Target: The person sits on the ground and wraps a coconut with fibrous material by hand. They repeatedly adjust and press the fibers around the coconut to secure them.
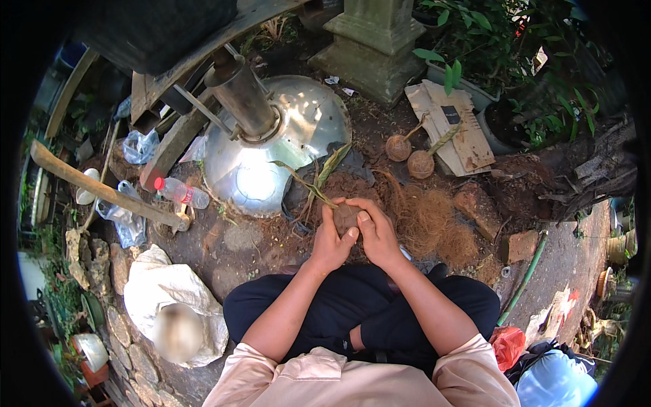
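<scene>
My left hand (333, 239) and my right hand (377, 231) are cupped around a ball of brown soil (347, 215) in front of my crossed legs. A long, pointed green leaf (310, 187) rises from the ball's far left side. Beyond my hands lies a heap of reddish-brown soil (351, 187) on dark plastic, with another leafy cutting (333, 165) at its edge. Loose brown coconut fibre (430, 221) spreads to the right of my hands. Farther back, two fibre-wrapped balls (398, 148) (421, 164) with stems rest on the ground, beside flattened cardboard.
A round metal base (305, 114) with a post stands at the back left. Left are a wooden handle (101, 188), a plastic bottle (182, 193) and a white sack (168, 285). Bricks (521, 246), a green stick (524, 282) and a red plastic bag (507, 347) lie right.
</scene>
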The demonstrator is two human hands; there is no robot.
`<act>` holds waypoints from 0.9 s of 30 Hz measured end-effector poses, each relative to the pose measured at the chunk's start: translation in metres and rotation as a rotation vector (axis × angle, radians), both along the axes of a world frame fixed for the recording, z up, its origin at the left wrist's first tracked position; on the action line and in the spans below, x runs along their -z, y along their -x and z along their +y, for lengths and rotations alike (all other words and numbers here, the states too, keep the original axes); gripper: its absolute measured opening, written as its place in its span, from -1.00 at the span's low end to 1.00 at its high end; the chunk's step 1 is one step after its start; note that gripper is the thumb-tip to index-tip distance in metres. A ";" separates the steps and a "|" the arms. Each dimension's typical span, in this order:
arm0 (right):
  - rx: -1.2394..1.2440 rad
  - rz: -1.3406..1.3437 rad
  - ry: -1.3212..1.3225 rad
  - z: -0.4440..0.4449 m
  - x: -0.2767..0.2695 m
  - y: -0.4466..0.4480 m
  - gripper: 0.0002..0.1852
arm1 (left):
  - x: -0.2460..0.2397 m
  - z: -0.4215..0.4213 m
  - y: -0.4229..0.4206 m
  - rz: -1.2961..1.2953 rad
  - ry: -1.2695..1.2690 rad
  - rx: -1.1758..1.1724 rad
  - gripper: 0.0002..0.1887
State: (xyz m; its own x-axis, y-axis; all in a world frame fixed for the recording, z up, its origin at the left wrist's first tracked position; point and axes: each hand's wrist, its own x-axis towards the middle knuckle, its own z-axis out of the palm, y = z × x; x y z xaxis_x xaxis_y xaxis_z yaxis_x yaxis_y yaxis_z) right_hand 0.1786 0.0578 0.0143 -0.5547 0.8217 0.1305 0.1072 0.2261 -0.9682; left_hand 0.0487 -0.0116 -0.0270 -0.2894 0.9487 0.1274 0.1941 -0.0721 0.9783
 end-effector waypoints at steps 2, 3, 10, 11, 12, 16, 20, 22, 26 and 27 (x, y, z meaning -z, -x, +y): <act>-0.007 -0.005 0.006 -0.001 0.002 -0.001 -0.64 | -0.001 0.002 0.000 -0.092 -0.052 0.004 -0.17; -0.010 -0.005 0.005 -0.001 0.003 -0.001 -0.62 | -0.001 0.003 0.000 -0.155 -0.074 0.010 -0.13; -0.036 0.031 0.022 -0.005 0.009 0.001 -0.50 | 0.005 0.007 0.009 -0.302 0.048 0.033 -0.20; -0.037 0.004 -0.012 -0.005 0.009 0.002 -0.49 | 0.006 0.008 0.010 -0.337 0.058 0.039 -0.20; -0.041 -0.026 -0.034 -0.006 0.009 0.001 -0.49 | 0.006 0.008 0.011 -0.388 0.075 0.048 -0.21; -0.023 -0.071 -0.159 -0.003 0.010 0.003 -0.48 | 0.005 0.012 0.006 -0.392 0.049 0.008 -0.19; -0.038 -0.030 0.086 -0.005 0.009 0.003 -0.51 | -0.001 0.011 0.004 -0.474 0.030 0.020 -0.17; -0.065 0.048 0.384 -0.010 0.007 0.000 -0.50 | -0.005 0.009 0.006 -0.538 0.063 0.057 -0.17; -0.014 0.129 0.352 -0.019 0.005 0.006 -0.50 | -0.010 0.004 -0.004 -0.701 0.160 -0.022 -0.19; 0.006 0.145 0.332 -0.021 0.006 0.008 -0.50 | -0.010 0.003 -0.007 -0.761 0.163 -0.046 -0.21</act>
